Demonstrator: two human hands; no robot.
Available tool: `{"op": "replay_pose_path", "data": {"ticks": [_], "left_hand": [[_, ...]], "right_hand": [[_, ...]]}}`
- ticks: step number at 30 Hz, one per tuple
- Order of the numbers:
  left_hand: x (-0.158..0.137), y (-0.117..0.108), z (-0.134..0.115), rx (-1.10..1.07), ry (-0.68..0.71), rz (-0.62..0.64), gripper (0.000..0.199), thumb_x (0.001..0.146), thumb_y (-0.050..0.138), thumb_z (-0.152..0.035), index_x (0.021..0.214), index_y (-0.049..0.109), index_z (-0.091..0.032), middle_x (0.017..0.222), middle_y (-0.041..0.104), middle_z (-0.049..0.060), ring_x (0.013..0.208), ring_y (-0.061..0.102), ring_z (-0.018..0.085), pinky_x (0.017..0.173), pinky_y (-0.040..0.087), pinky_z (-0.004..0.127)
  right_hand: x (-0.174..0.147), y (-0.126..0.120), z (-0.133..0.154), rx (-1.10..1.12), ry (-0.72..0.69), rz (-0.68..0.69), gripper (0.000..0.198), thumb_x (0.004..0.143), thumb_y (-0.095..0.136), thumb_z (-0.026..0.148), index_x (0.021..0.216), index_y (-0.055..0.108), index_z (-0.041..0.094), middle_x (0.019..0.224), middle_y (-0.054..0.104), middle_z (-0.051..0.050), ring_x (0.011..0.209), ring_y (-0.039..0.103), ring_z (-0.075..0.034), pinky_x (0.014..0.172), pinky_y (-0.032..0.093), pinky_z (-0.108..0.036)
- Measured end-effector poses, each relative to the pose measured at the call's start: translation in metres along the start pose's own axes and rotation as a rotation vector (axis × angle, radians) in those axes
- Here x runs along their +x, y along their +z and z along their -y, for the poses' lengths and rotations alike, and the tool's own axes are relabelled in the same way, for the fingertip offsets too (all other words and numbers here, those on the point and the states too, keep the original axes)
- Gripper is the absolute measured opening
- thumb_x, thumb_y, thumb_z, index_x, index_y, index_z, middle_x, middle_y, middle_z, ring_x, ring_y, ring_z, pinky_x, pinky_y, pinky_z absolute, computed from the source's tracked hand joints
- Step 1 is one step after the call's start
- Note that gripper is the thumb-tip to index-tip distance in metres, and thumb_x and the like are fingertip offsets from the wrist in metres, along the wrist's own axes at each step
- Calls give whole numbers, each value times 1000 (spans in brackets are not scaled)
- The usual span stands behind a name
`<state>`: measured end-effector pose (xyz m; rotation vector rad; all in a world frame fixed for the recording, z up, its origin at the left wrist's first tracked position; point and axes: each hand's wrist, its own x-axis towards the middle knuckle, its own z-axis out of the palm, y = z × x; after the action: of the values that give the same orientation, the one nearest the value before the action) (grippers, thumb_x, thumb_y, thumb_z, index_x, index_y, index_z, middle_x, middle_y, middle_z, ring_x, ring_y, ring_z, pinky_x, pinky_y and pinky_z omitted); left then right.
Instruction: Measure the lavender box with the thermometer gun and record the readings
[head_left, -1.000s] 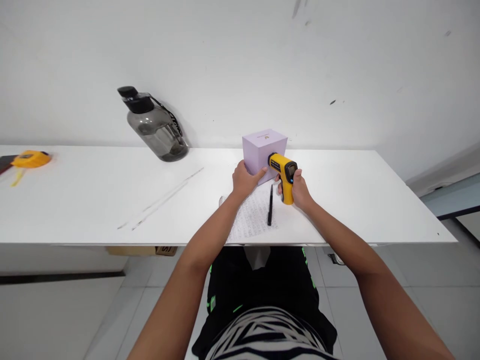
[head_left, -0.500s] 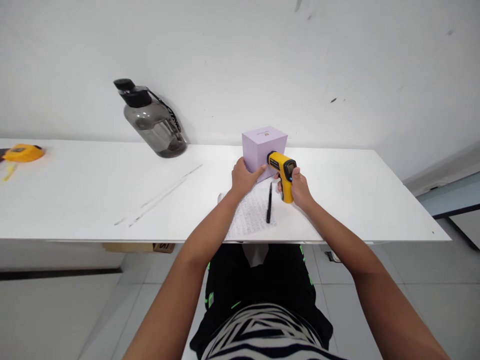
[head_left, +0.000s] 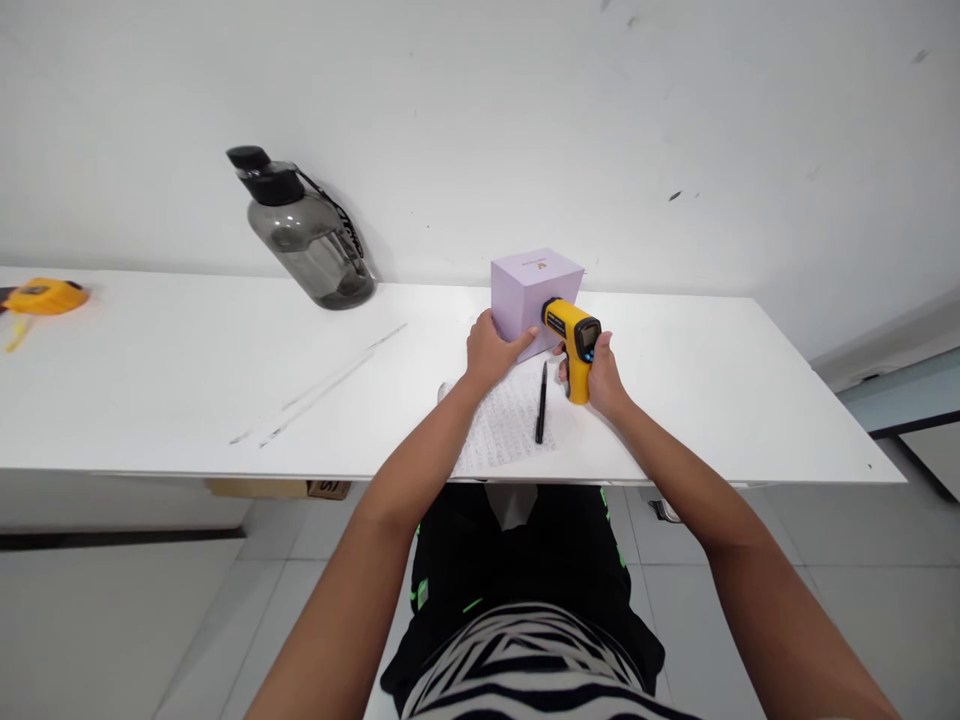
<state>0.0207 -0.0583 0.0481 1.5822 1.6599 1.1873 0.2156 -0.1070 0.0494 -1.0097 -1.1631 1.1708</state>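
A pale purple box (head_left: 513, 300) stands on the white table towards the wall. My left hand (head_left: 495, 350) grips its near left corner, thumb laid across the front face. In my right hand (head_left: 606, 378) is a yellow and black infrared thermometer (head_left: 574, 325), held by its handle. Its black nose points at the box's front face, touching or very close to it; I cannot tell which. A black pen (head_left: 541, 410) lies just in front of the box, on a written sheet of paper (head_left: 501, 430) partly covered by my left forearm.
A grey water bottle (head_left: 311, 245) with a black cap stands by the wall to the left. At the table's far left lies a yellow tape measure (head_left: 46, 296). The white table (head_left: 187, 390) has dark scuff lines; its front edge runs before my body.
The view has shifted slightly. Both hands keep their hold, and the thermometer stays against or near the box's front, with my right thumb raised a little at its back.
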Motion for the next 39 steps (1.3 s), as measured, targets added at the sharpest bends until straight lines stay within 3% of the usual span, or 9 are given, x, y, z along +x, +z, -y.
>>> {"op": "replay_pose_path", "data": {"ticks": [10, 29, 39], "left_hand": [[-4, 0, -5, -42, -66, 56, 63, 89, 90, -67, 127, 65, -24, 137, 81, 15, 128, 77, 37, 105, 58, 48], [-5, 0, -4, -44, -36, 47, 58, 89, 90, -64, 125, 65, -25, 136, 82, 14, 127, 77, 36, 105, 60, 49], [-6, -1, -3, -56, -27, 66, 62, 87, 88, -69, 124, 63, -26, 137, 81, 14, 130, 76, 37, 106, 59, 49]], "right_hand": [[-1, -1, 0, -17, -3, 22, 103, 69, 47, 122, 102, 67, 27, 91, 77, -5, 56, 64, -16, 50, 56, -35], [-1, -1, 0, -11, 4, 18, 104, 67, 47, 122, 106, 66, 27, 88, 76, -4, 57, 65, -16, 50, 56, -34], [-4, 3, 2, 19, -59, -5, 99, 73, 51, 120, 117, 57, 31, 88, 71, 1, 55, 62, -15, 51, 55, -35]]}}
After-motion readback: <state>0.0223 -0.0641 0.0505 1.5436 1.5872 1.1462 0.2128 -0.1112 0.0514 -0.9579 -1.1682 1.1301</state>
